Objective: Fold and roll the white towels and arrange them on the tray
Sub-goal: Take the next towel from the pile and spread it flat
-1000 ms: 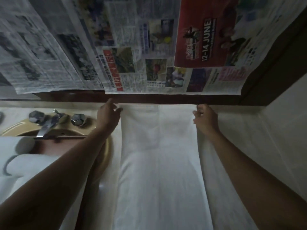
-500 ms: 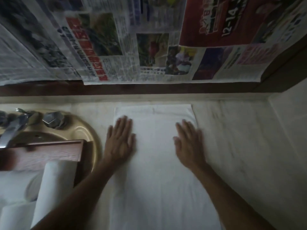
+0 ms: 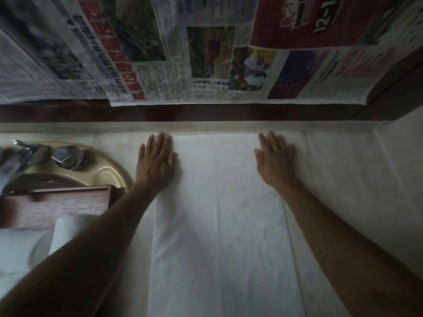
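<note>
Now | pale counter (image 3: pixel 343 179) | newspapered wall (image 3: pixel 160 65) | sink (image 3: pixel 107 172) | left hand (image 3: pixel 156 161), right hand (image 3: pixel 275 161): fingers (image 3: pixel 160 143) straight, flat on towel (image 3: pixel 219 225)

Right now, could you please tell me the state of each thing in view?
Towel, folded into a long strip, flat on the counter.
Left hand, open, flat on the towel's left edge.
Right hand, open, flat on its right edge.
Rolled towel, rolled, lying in the tray.
Tap, blurred; no water seen.
</note>
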`<state>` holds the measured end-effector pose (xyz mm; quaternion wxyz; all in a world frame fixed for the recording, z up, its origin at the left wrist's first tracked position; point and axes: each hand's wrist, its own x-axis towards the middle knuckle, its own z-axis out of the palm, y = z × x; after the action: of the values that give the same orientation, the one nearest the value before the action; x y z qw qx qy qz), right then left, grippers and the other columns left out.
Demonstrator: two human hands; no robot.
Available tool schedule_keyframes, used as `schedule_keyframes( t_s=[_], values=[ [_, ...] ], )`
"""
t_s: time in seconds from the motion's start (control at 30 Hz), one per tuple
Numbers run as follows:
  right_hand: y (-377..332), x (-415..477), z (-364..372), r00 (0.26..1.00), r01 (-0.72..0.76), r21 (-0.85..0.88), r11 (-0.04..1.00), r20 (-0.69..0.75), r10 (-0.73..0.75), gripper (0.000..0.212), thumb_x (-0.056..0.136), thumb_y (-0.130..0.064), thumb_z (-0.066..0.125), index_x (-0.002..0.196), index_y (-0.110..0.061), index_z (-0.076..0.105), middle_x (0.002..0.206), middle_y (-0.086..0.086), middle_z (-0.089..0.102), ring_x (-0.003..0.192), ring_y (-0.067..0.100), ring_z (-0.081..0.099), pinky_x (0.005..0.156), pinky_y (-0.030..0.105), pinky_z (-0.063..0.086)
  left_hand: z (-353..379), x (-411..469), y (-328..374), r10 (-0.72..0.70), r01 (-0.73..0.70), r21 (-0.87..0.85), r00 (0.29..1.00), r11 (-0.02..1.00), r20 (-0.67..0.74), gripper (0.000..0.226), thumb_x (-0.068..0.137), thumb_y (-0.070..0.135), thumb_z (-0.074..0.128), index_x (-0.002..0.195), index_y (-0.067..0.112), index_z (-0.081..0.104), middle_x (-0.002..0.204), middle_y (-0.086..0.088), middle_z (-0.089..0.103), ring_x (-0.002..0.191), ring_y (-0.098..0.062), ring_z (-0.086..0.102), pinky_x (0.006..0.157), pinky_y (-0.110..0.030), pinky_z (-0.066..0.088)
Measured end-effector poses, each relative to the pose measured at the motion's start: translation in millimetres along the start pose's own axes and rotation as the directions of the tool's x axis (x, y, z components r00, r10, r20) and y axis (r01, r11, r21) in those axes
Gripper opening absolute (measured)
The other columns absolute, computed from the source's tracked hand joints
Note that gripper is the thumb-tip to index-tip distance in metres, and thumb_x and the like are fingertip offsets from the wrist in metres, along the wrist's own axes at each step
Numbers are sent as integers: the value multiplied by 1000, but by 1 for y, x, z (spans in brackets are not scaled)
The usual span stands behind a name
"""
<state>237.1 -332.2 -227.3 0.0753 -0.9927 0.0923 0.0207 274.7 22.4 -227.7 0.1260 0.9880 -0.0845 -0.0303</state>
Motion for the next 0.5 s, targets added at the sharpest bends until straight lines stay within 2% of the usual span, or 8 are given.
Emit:
schedule_keyframes(
  t_s=[0.07,0.17,0.27,0.37,0.43,0.5],
  values=[
    [4,-15,-11,1000,-25,41,999,-9,25,66,104,-51,21,162,-22,25,171,7,16,157,34,11,123,61,15,-11,-11,3,-35,35,-7,998,999,-43,71,102,49,18,161,10,29,171,-10,16,158,-32,11,126,-55,15],
    [-29,-88,-13,989,53,109,993,-146,-37,62,104,-43,33,161,-18,30,170,11,19,156,36,16,122,60,19,-8,-76,47,63,-81,-105,984,991,-167,62,104,37,36,157,7,37,169,-12,22,158,-31,15,125,-52,16],
    [-71,-188,10,974,213,145,966,-104,-199,62,102,-35,44,160,-18,33,170,11,21,157,33,16,123,60,19,20,-171,97,169,-190,-212,979,958,-114,61,104,34,36,160,9,31,170,-9,20,158,-26,14,127,-47,14],
    [-47,-236,20,945,321,113,940,-104,-310,56,103,-36,46,156,-19,42,168,7,27,157,28,19,122,60,19,37,-234,83,211,-220,-166,975,961,-67,59,106,35,36,160,11,31,170,-6,22,158,-24,18,124,-53,22],
    [-1,-230,20,964,233,63,970,-144,-222,51,105,-35,41,152,-16,49,164,8,36,154,30,28,120,62,23,34,-245,49,154,-163,-94,983,982,-95,58,106,35,36,158,8,36,167,-9,28,156,-27,24,122,-55,27],
    [50,-210,12,986,21,48,999,-164,-13,53,105,-35,35,148,-10,53,160,12,43,149,35,37,115,64,28,23,-249,18,25,-38,-88,990,995,-142,60,108,36,32,156,1,37,166,-14,28,155,-32,26,123,-54,25]
  ],
)
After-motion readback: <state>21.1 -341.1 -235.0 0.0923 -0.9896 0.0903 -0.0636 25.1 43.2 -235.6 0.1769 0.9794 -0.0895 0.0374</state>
